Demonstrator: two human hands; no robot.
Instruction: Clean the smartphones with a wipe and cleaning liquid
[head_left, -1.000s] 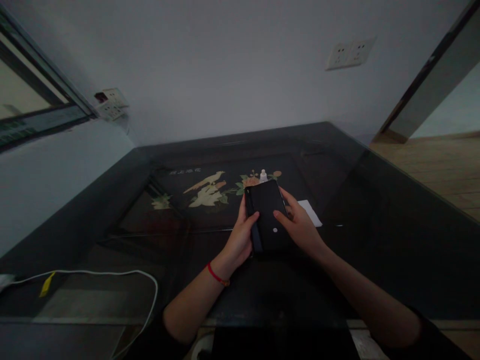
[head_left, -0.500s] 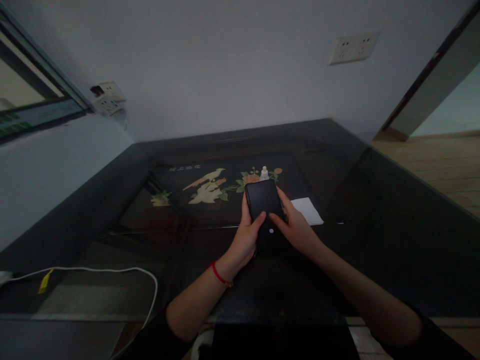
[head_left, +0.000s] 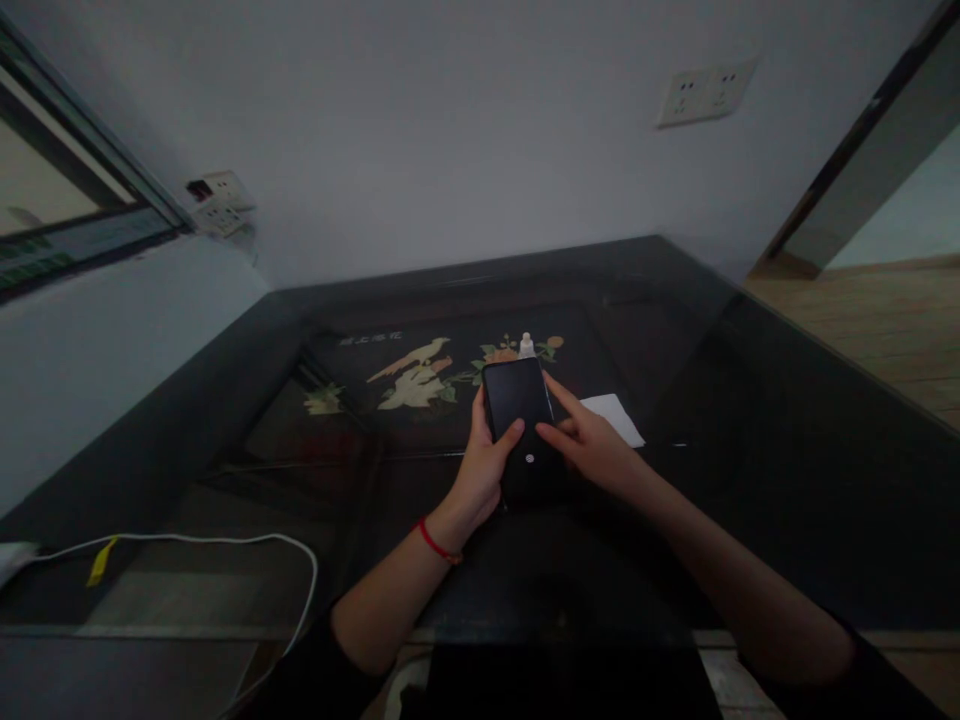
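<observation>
A dark smartphone (head_left: 517, 392) with a small light icon near its lower end is held over the table. My left hand (head_left: 482, 468) wraps round its left side, the thumb lying on the screen. At the right edge, my right hand (head_left: 589, 442) grips it with the index finger along the side and the thumb over the front. Just beyond the phone's top stands a small white-capped bottle (head_left: 526, 346), its lower part hidden. A white sheet of paper or tissue (head_left: 616, 418) lies partly behind my right hand.
The dark glossy table (head_left: 750, 480) bears a bird-and-flower picture (head_left: 412, 380). A white cable (head_left: 217, 539) with a yellow tag (head_left: 100, 563) runs along the left front. Wall sockets (head_left: 706, 92) are at the back, near a window (head_left: 60, 170) on the left.
The phone and both hands have shifted slightly left. My right hand's fingers sit a little looser at the phone's edge, and the view has moved slightly.
</observation>
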